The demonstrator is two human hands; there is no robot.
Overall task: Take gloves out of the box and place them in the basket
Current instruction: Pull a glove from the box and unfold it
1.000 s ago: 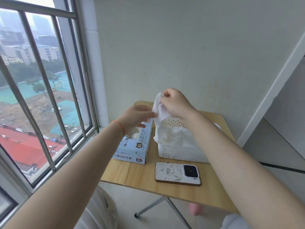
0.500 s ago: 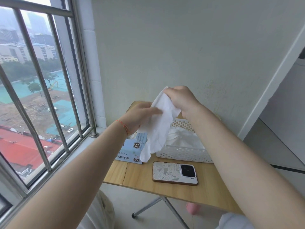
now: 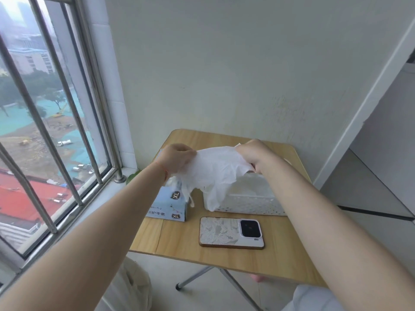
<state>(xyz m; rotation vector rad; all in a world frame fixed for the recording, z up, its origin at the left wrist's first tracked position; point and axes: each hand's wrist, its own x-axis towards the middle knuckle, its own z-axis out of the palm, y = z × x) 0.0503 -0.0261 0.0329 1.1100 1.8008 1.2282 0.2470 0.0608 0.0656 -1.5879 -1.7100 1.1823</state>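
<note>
A thin white glove (image 3: 216,170) is stretched between my two hands above the small wooden table (image 3: 224,254). My left hand (image 3: 176,159) pinches its left edge and my right hand (image 3: 254,154) grips its right edge. The glove's fingers hang down over the gap between box and basket. Under my left hand stands the light blue glove box (image 3: 167,206) marked XL, with more gloves poking from its top. The white perforated basket (image 3: 249,204) sits to the right of the box, partly hidden by the glove, with white gloves inside it.
A phone (image 3: 231,232) in a white patterned case lies flat on the table in front of the basket. A barred window (image 3: 56,131) runs along the left. The wall stands right behind the table. The table's folding legs (image 3: 195,278) show below.
The glove was held bunched in my right hand over the basket. Both hands now pull it wide between them, and the hands have moved apart and a little lower.
</note>
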